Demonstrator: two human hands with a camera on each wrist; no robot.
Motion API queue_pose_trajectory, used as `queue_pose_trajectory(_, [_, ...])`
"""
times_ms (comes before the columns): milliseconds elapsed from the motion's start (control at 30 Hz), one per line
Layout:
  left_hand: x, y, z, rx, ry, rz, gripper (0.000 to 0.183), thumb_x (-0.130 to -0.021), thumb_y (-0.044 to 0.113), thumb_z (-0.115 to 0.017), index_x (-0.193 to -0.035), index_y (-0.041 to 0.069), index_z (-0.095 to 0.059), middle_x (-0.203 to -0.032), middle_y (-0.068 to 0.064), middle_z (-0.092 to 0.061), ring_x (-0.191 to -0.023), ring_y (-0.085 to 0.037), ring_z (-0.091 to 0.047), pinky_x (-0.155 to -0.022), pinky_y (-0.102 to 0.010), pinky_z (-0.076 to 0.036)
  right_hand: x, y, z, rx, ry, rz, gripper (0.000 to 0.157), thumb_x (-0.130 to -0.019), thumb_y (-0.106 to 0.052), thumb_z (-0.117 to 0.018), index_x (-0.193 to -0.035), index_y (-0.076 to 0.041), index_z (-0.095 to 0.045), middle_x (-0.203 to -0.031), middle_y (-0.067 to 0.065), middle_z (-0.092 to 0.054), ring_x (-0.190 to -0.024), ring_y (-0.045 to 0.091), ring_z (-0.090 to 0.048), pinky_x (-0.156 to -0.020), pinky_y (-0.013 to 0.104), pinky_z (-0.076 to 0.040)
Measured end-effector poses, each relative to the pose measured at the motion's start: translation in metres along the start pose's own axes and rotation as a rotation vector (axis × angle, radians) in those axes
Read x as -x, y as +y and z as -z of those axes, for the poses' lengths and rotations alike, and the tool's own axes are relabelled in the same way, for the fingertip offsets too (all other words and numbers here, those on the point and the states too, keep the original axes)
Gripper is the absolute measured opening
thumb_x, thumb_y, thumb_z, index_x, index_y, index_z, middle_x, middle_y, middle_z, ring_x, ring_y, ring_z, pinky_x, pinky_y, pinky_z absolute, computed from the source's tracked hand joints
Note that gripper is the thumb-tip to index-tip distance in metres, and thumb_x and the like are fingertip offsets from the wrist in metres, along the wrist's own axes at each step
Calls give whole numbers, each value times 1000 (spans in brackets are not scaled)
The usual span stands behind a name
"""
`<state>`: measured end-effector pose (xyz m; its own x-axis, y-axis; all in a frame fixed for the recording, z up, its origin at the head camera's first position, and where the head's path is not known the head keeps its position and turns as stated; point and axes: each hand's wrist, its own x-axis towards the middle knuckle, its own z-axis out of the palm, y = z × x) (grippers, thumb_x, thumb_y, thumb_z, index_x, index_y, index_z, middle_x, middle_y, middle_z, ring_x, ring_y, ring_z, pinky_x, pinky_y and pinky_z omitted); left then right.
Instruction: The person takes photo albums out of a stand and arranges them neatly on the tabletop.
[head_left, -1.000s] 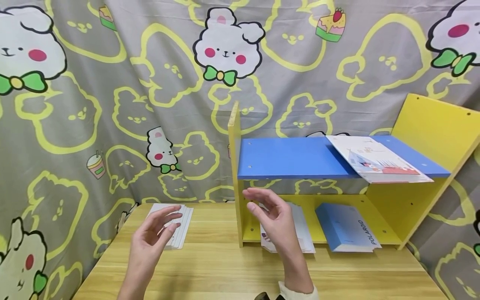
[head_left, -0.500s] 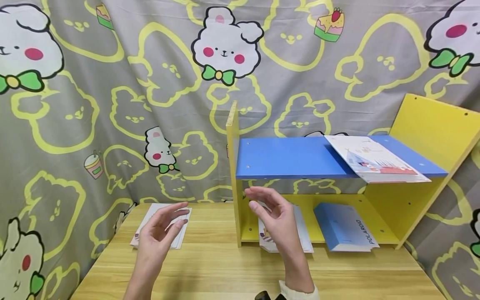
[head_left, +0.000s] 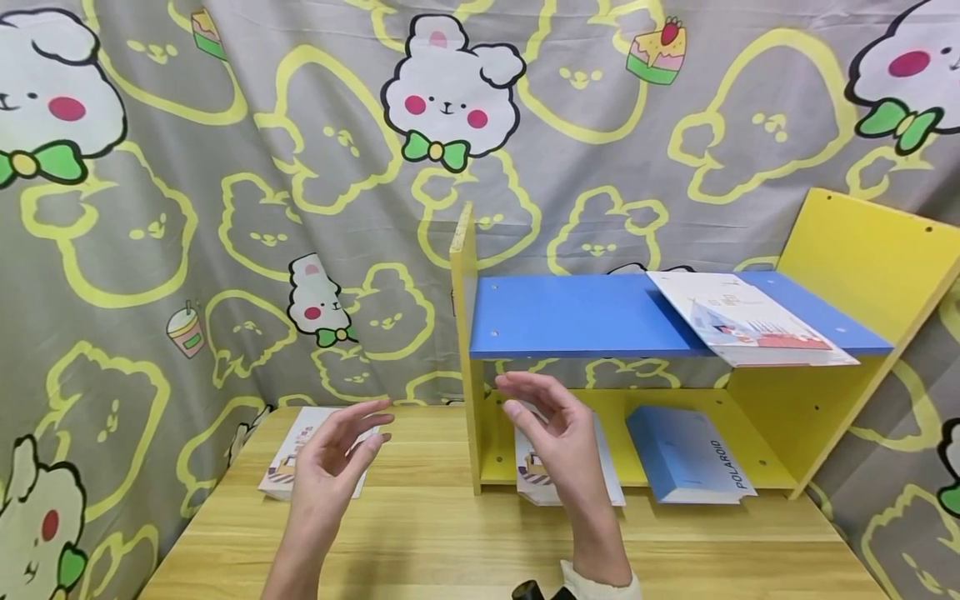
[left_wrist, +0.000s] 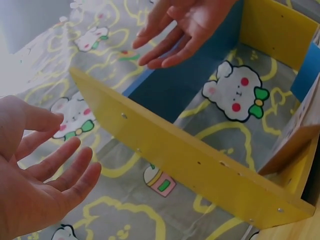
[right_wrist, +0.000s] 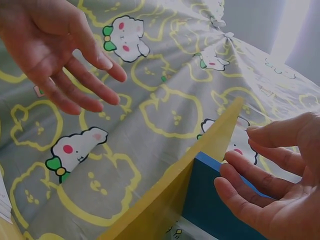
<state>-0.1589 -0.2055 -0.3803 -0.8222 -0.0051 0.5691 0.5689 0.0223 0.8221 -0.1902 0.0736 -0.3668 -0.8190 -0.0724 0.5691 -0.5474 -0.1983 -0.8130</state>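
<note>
Both hands hover over the wooden table with fingers loosely bent and nothing in them. My left hand (head_left: pixel 330 467) hangs in front of an illustrated white book or stack (head_left: pixel 281 471) at the table's left and partly hides it. Before the shelf's left end is my right hand (head_left: pixel 562 442), covering part of another white illustrated book (head_left: pixel 611 467) on the lower board. To its right lies a blue-spined book (head_left: pixel 690 458) marked POLAROID. In the left wrist view the left hand (left_wrist: pixel 47 175) is apart from the yellow side panel; in the right wrist view the right hand (right_wrist: pixel 280 185) appears near the blue board.
A yellow and blue shelf (head_left: pixel 585 312) stands at the table's right. On its blue board a white illustrated book (head_left: pixel 750 317) overhangs the front edge. Behind everything hangs a grey patterned curtain (head_left: pixel 375 225). A small black object (head_left: pixel 527 590) shows at the bottom edge.
My left hand has shifted to the right, uncovering more of the illustrated book at the left. The right hand has barely moved, and the head view has turned very slightly.
</note>
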Motion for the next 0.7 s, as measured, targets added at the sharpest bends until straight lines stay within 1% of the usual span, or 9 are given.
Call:
queue_pose_trajectory(100, [-1,2,-4,-3,4,17,40,-98,-9,-61,-138,-7,-55,-140,-25,-58,-123,-31,-61,-99,-38,-55,0,0,2,9,3,8,34,-96,-2,-70,-130,-3,-65,-127,16,-68,-122,29,-63,-103,34,-52])
queue_pose_trajectory(200, [-1,4,-8,5,12,38,40,-99,-6,-62,-139,-4,-56,-140,-20,-59,-124,-31,-60,-100,-40,-54,-1,0,4,14,3,15,35,-97,-1,-69,-131,-3,-65,-127,17,-68,-122,29,-63,-103,33,-53])
queue_pose_trajectory(300, [-2,6,-12,34,29,49,40,-99,-6,-62,-138,-3,-56,-140,-17,-60,-125,-32,-60,-101,-43,-54,-1,0,7,14,7,19,35,-96,-1,-69,-131,-2,-64,-127,17,-68,-122,29,-62,-102,33,-53])
queue_pose_trajectory(367, [-3,7,-14,50,25,44,40,-99,-6,-62,-138,-4,-56,-141,-18,-60,-125,-32,-60,-101,-43,-53,-1,0,9,13,12,17,35,-96,-1,-70,-131,-2,-64,-127,16,-68,-122,29,-62,-102,33,-53])
queue_pose_trajectory(433, [-4,7,-17,55,23,23,39,-99,-6,-61,-138,-4,-56,-140,-21,-60,-124,-33,-60,-101,-41,-54,0,0,10,12,23,14,35,-96,-1,-70,-131,-2,-64,-127,16,-68,-122,29,-63,-102,33,-53])
queue_pose_trajectory(567, [-6,6,-23,45,8,-8,39,-99,-6,-61,-138,-4,-56,-139,-22,-60,-123,-34,-61,-99,-39,-55,0,-1,13,12,42,10,35,-96,-1,-70,-131,-2,-65,-126,17,-68,-121,30,-63,-102,33,-53])
queue_pose_trajectory(700, [-8,6,-29,46,2,-3,38,-99,-6,-61,-137,-4,-56,-139,-21,-60,-124,-35,-61,-100,-39,-55,0,-2,14,13,45,16,35,-96,0,-70,-131,-1,-64,-127,18,-68,-121,31,-63,-102,34,-53])
